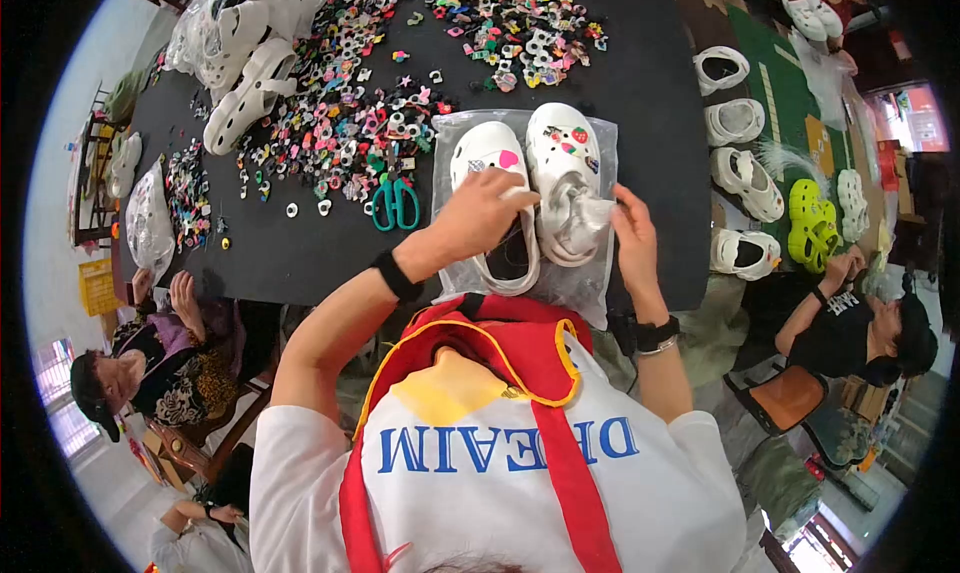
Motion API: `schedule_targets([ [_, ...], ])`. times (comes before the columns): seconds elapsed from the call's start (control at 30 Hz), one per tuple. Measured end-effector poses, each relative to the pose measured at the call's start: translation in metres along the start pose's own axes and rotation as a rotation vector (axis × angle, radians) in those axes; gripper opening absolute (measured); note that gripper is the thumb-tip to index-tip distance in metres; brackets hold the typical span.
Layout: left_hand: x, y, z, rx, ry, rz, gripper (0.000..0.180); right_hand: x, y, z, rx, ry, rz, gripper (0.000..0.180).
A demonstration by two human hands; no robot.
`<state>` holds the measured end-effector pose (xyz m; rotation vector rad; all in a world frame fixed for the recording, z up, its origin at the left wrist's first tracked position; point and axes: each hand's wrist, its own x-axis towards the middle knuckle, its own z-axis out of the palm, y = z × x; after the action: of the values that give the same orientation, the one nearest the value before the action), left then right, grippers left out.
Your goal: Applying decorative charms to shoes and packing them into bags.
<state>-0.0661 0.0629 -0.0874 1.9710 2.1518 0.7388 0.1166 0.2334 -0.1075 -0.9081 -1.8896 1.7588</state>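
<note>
Two white clogs lie side by side on a clear plastic bag (455, 273) in front of me. The left clog (485, 148) carries a pink heart charm, and its strap is turned back round the heel. My left hand (480, 213) bends over this clog's opening, fingers curled against its upper. Colourful charms, one like a strawberry, sit on the toe of the right clog (560, 153). Crumpled clear plastic (575, 218) fills its opening. At its outer side my right hand (635, 238) has its fingertips closed on the edge of that plastic.
Teal-handled scissors (396, 203) lie left of the bag. Heaps of small charms (350, 133) spread across the black table (640, 63). More white clogs (250, 93) are at the far left. Clogs line the right side, including a lime-green pair (812, 223). Other people sit on both sides.
</note>
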Motion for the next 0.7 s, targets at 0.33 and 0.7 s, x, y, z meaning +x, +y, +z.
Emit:
schedule_targets([
  [0.33, -0.093, -0.023, -0.004, -0.403, 0.171, -0.713, 0.02, -0.009, -0.012, 0.027, -0.777, -0.275, -0.499, 0.026],
  [0.7, -0.061, -0.01, 0.007, -0.492, 0.231, -0.658, 0.024, -0.02, -0.057, 0.044, -0.986, -0.116, -0.727, 0.021],
])
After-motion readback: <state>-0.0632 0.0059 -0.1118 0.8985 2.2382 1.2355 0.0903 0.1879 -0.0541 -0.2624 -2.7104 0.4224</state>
